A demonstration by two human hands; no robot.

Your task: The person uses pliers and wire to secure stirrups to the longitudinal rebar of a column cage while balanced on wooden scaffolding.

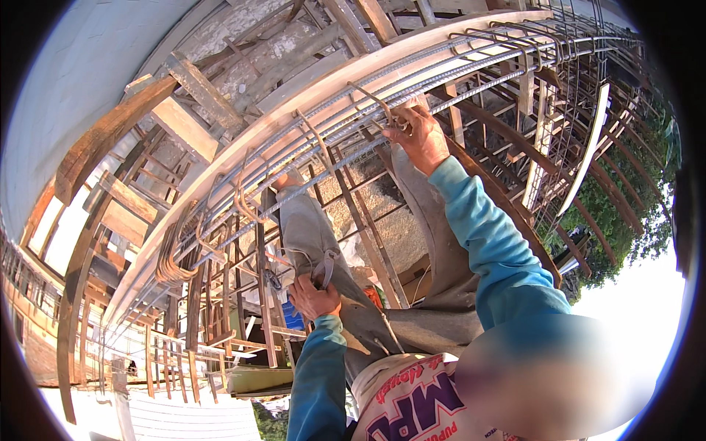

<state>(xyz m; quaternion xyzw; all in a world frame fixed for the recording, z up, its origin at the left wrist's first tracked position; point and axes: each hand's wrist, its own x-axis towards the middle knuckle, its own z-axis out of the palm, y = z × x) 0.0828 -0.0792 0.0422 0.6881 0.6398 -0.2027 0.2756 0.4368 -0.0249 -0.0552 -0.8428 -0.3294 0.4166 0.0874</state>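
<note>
My right hand [423, 140] is closed around the near end of a bent steel stirrup [371, 98], where it crosses the long ribbed rebars [346, 143]. My left hand [315, 296] is lower, beside my left leg, with fingers curled around a grey metal tool [326, 269] that looks like pincers. Its handles are mostly hidden by the hand. Another stirrup [316, 138] stands across the bars left of my right hand. Farther left, several stirrups [176, 250] are bunched together on the same bars.
A long curved-looking wooden board [287, 110] runs behind the bars. Timber posts and beams [187, 128] stand at the left. More stirrups [515, 40] and upright rebars crowd the far right. Between my legs, gravelly ground [382, 213] shows far below, past wooden struts [375, 242].
</note>
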